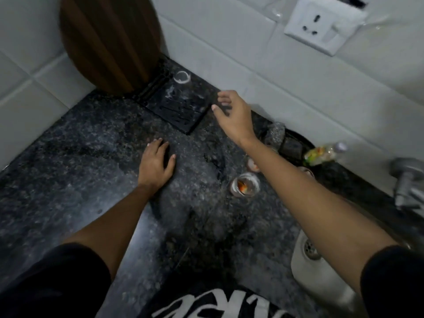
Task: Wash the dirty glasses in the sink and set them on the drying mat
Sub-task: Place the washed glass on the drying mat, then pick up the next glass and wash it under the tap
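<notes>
A black ridged drying mat (181, 111) lies on the dark granite counter near the back wall. One clear glass (182, 77) stands at the mat's far corner. My right hand (231, 113) hovers with relaxed fingers at the mat's right edge and holds nothing. My left hand (156, 164) rests flat on the counter, fingers spread. A dirty glass (245, 186) with orange residue stands on the counter under my right forearm. Another glass (253, 165) is mostly hidden behind that arm. The steel sink (305, 262) with its drain sits at the lower right.
A round wooden board (110, 42) leans against the tiled corner behind the mat. A scrubber (276, 134) and a small plastic bottle (323, 153) lie near the wall. The steel tap (406, 182) is at the right edge; a wall socket (319, 24) sits above.
</notes>
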